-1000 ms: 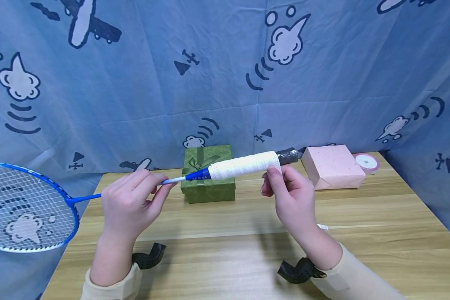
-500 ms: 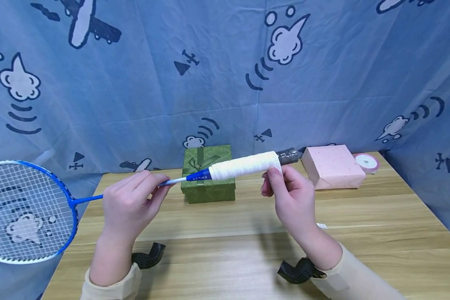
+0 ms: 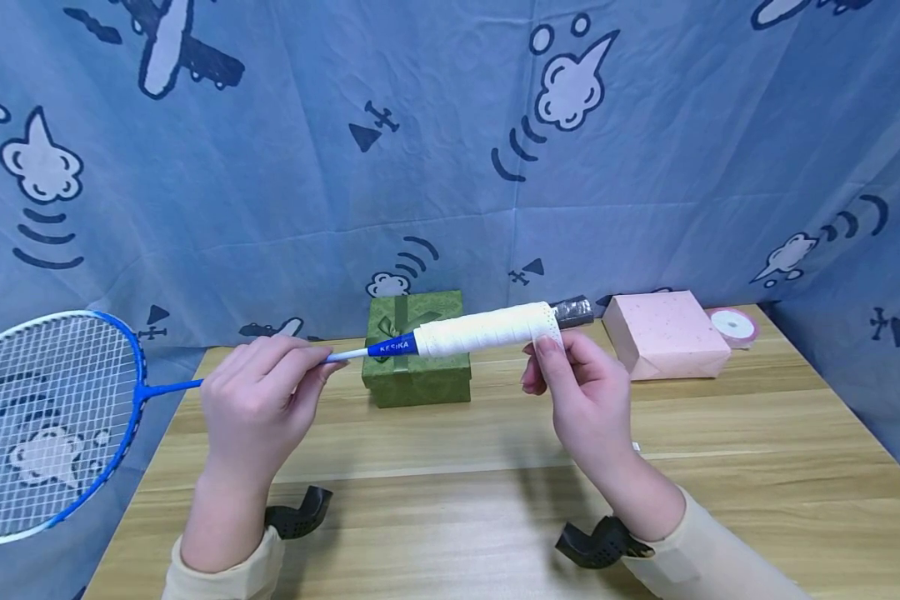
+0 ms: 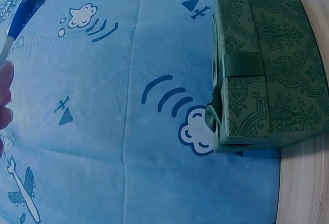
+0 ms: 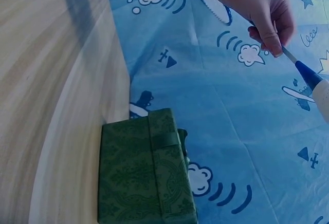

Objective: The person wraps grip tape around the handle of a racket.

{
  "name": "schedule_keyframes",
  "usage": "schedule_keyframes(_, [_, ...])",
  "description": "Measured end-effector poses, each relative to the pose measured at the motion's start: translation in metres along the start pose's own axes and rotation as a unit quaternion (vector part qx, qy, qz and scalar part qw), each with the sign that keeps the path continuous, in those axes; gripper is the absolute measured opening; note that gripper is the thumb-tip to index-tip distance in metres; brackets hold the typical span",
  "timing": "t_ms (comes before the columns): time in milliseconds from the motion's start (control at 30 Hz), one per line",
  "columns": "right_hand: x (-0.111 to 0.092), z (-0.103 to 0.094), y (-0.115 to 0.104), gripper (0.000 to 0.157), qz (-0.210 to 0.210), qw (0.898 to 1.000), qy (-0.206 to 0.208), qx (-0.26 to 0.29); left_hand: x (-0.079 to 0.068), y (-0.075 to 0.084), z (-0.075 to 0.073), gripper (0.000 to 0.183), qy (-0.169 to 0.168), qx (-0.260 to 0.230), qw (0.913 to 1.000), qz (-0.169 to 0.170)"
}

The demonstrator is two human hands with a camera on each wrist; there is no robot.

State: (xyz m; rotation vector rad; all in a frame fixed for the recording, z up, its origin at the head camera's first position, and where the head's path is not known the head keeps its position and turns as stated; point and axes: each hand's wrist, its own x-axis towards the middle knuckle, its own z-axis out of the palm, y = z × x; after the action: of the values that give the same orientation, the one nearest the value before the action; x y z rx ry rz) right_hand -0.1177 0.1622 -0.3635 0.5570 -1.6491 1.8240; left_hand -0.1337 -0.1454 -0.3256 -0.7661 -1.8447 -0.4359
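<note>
A blue and white badminton racket [image 3: 392, 344] is held level above the table, its strung head at the far left. My left hand [image 3: 258, 396] pinches its thin shaft between thumb and fingers; the right wrist view shows this left hand [image 5: 270, 23] too. White grip tape [image 3: 483, 329] is wound in overlapping turns around the handle from the blue cone rightward. Beyond the tape, the black end of the handle [image 3: 572, 312] is bare. My right hand [image 3: 588, 396] pinches the tape between thumb and fingers just below that end.
A green gift box [image 3: 420, 387] with a ribbon stands behind the racket, at the table's back edge. To its right are a pink box [image 3: 667, 333] and a ribbon roll [image 3: 735, 325]. A blue patterned cloth [image 3: 450, 167] hangs behind the wooden table [image 3: 450, 517].
The racket has turned about its shaft: its head tilts and shows more of its face, and the cone's lettering has rolled into fuller view. My right hand stays nearly still.
</note>
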Motion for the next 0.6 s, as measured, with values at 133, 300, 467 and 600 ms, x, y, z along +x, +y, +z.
schedule_keyframes(133, [0.0,-0.0001,0.0002,0.018,0.002,1.0,0.0,-0.007,0.0003,0.0,0.0001,0.031,-0.003,0.006,0.9999,-0.01])
schedule_keyframes(300, [-0.0004,0.0,0.0007,0.019,0.002,1.0,0.002,-0.018,-0.0004,-0.0006,-0.0002,0.023,-0.014,0.004,0.9997,-0.019])
schedule_keyframes(467, [-0.0001,-0.0001,0.0011,0.019,0.002,1.0,0.004,-0.021,-0.0013,-0.0011,-0.0002,0.021,-0.021,0.008,0.9995,-0.022])
schedule_keyframes(600, [0.0001,-0.0002,0.001,0.016,0.003,1.0,0.002,-0.008,-0.0015,-0.0015,-0.0003,0.022,-0.023,0.01,0.9995,-0.021])
